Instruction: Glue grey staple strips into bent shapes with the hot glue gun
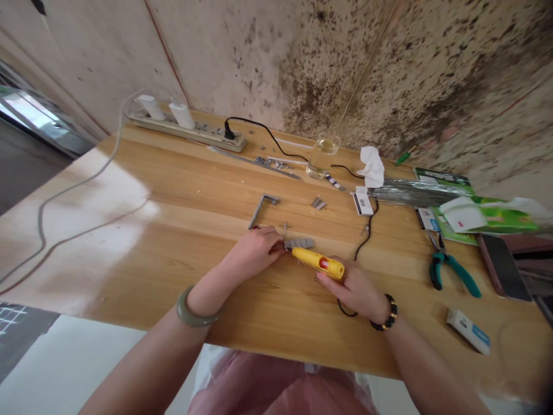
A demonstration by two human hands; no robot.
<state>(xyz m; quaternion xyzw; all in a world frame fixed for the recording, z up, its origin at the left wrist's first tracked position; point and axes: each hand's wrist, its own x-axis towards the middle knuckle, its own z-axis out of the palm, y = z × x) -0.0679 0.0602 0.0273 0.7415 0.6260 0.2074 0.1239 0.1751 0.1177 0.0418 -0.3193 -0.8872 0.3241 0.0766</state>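
A yellow glue gun point(317, 262) is gripped in my right hand point(352, 288), its tip pointing left at a small grey segmented piece point(299, 244). My left hand point(258, 251) is at the left end of that piece, with thumb and fingers pinched together on it. The exact contact at the fingertips is partly hidden. Just beyond the grey piece is a thin metal bit point(285, 228). Behind my left hand lies an L-shaped grey metal part point(260, 208). Several small grey strips point(319, 203) rest farther back.
A power strip point(207, 137) and a glass of liquid point(320, 158) stand along the wall. To the right are thin rods point(410, 192), green-handled pliers point(451, 271), a phone point(503, 268) and a small box point(469, 330). A black cord point(366, 233) runs behind my right hand.
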